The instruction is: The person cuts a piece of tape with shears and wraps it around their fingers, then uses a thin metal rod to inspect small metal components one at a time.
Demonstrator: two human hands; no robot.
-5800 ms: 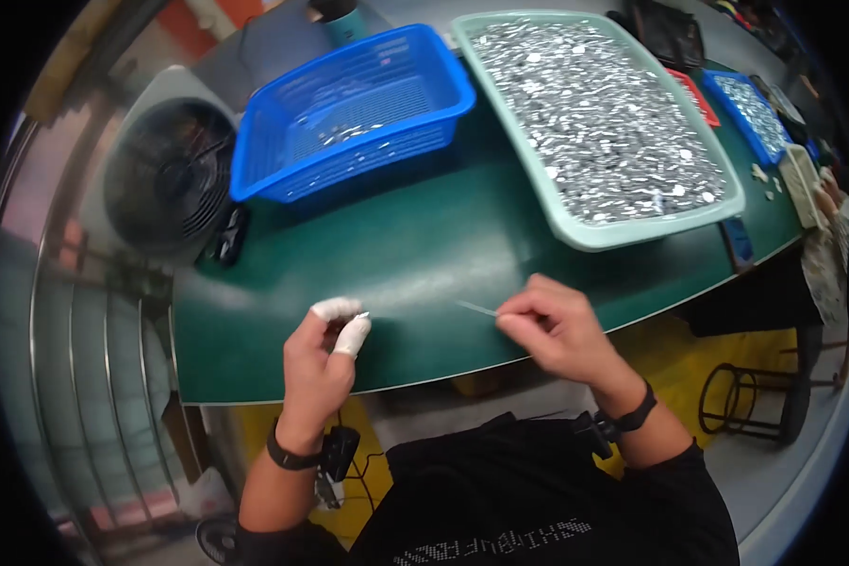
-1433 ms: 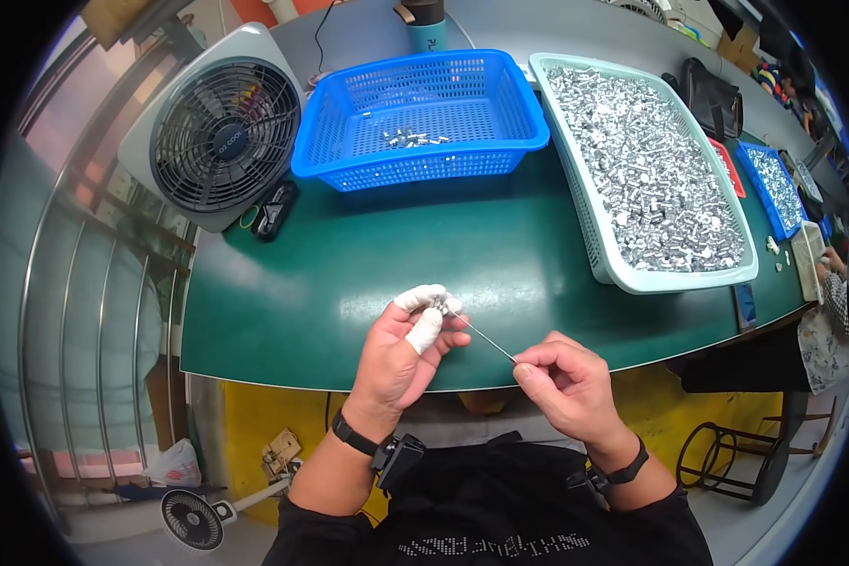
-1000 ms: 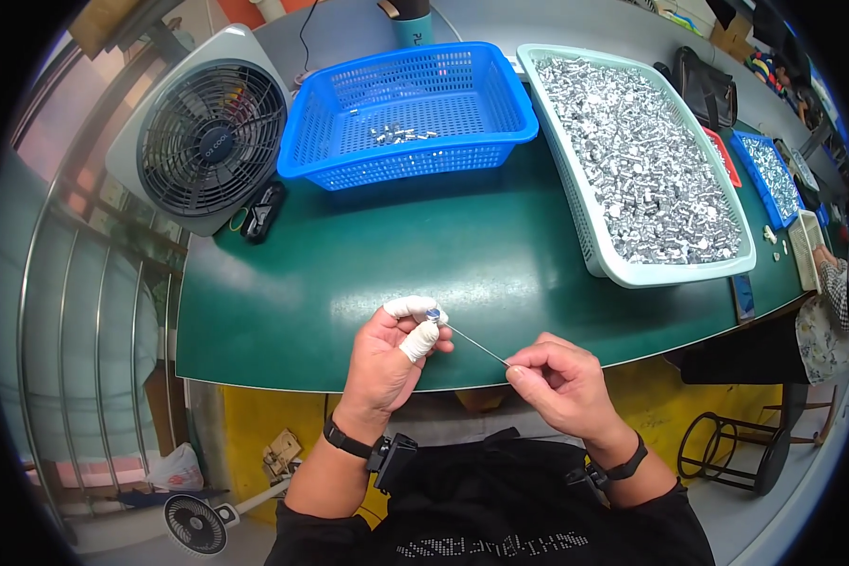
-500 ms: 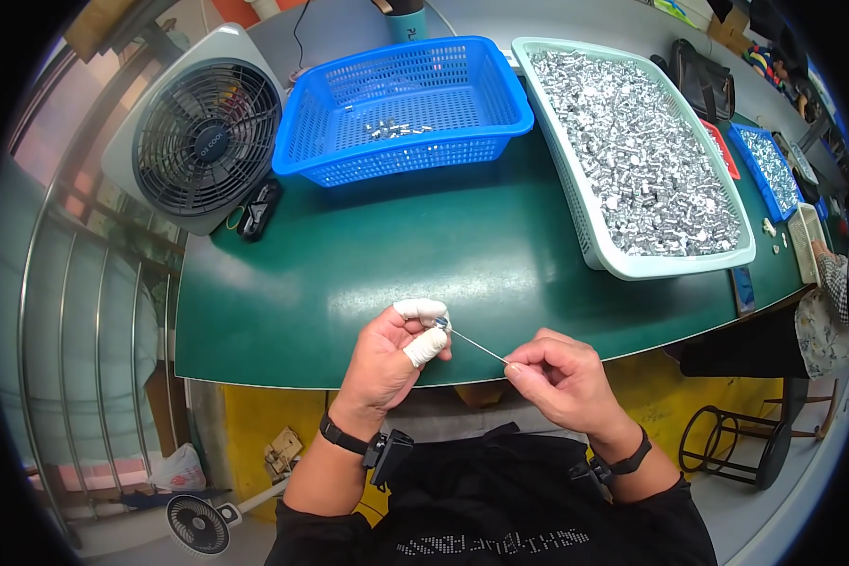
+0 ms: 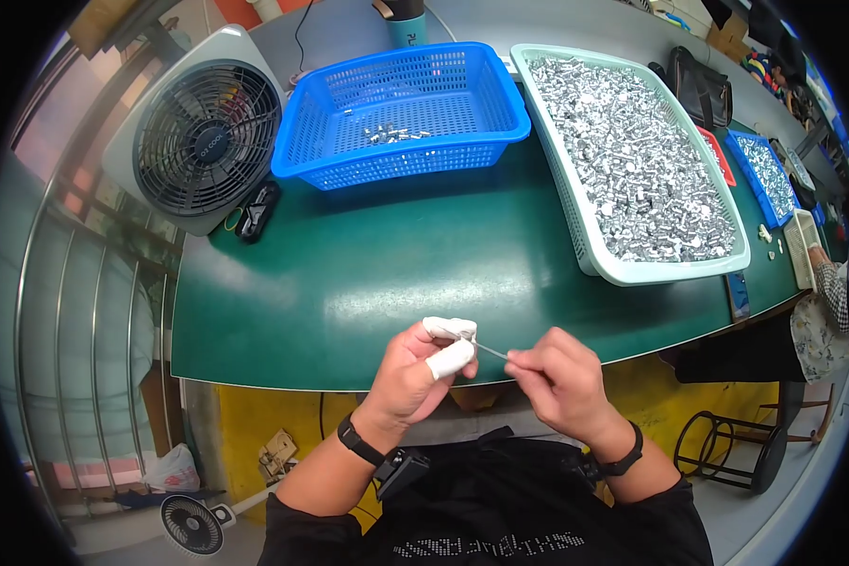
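My left hand (image 5: 407, 375) is over the near edge of the green table, its thumb and index finger wrapped in white finger coverings. Those two fingertips pinch a small metal part, mostly hidden by them. From the right, my right hand (image 5: 564, 379) grips a thin metal rod (image 5: 493, 352) between thumb and fingers. The rod's far end meets the pinched fingertips of my left hand; whether it enters the part cannot be made out. Beyond, a blue plastic basket (image 5: 401, 160) holds a few small metal parts (image 5: 394, 134). A pale green basket (image 5: 575, 203) is heaped with similar metal parts (image 5: 632, 156).
A box fan (image 5: 208, 141) stands at the left, with a black object (image 5: 257, 211) beside it. A teal bottle (image 5: 407, 28) is behind the blue basket. On the right are a small blue tray (image 5: 766, 179), a red tray (image 5: 717, 156) and a co-worker's arm (image 5: 832, 283).
My left hand has moved right, closer to my right hand, and less of the rod shows between them. The small metal part, visible before, is now mostly covered by the fingertips.
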